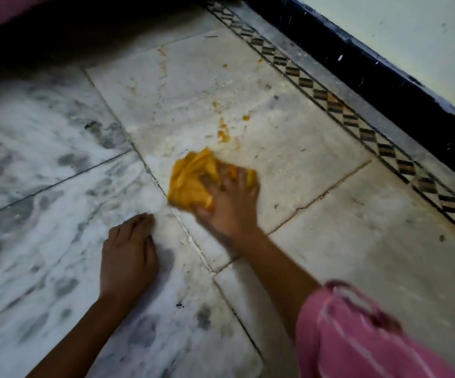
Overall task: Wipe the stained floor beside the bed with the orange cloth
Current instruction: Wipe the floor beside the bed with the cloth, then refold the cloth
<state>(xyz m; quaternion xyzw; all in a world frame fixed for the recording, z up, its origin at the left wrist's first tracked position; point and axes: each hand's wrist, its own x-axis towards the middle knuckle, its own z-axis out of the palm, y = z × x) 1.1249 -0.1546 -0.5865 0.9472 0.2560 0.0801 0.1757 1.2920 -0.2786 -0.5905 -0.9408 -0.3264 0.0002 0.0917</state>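
A crumpled orange cloth [191, 178] lies on the pale marble floor [316, 165] at mid-frame. My right hand [230, 203] presses down on it, fingers curled over its near right part. Orange stains [223, 133] dot the tile just beyond the cloth, with fainter streaks [163, 64] farther back. My left hand [128, 255] rests flat on the grey-veined tile to the near left, fingers together, holding nothing. The dark underside of the bed [43, 36] runs along the top left.
A black skirting [384, 77] and pale wall close off the right side, with a patterned tile border [332, 105] beside it. My pink striped sleeve [357, 336] fills the lower right corner. Tile joints cross the floor.
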